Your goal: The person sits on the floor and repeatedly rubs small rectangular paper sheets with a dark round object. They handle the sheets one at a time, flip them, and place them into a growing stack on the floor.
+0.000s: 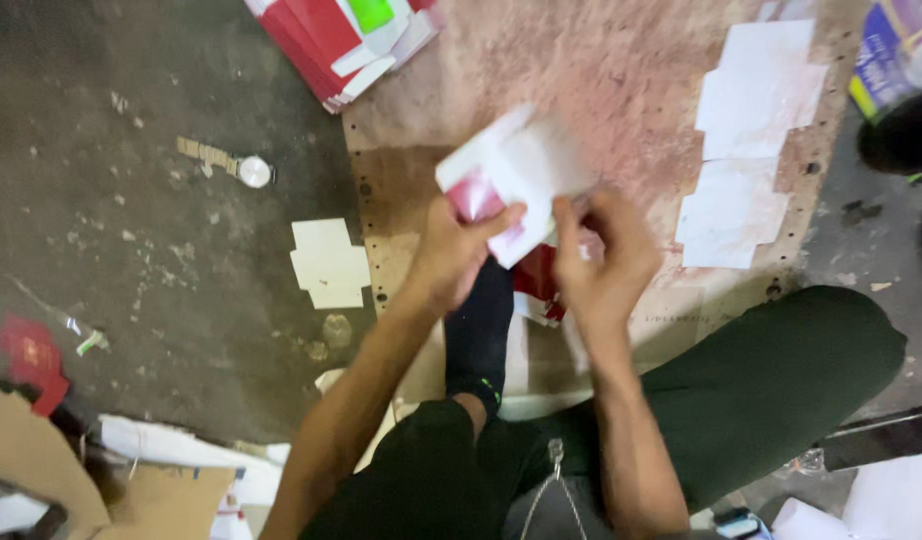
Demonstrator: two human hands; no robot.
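The folded card [511,175] is showing blurred above the board [621,80], so its print is not readable. The left hand [451,255] and right hand [601,260] are covering its lower edge. Beyond the board's top corner, the stack of red boxes [331,40] is running off the picture's edge.

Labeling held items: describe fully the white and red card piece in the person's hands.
The card piece is a flat, thin die-cut blank, paperboard by its look, mostly white with a red-pink patch at its lower left. Motion blurs it, so its folds and edges are unclear. It is held tilted above a worn board on the floor. The left hand pinches its lower left edge; the right hand grips its lower right.
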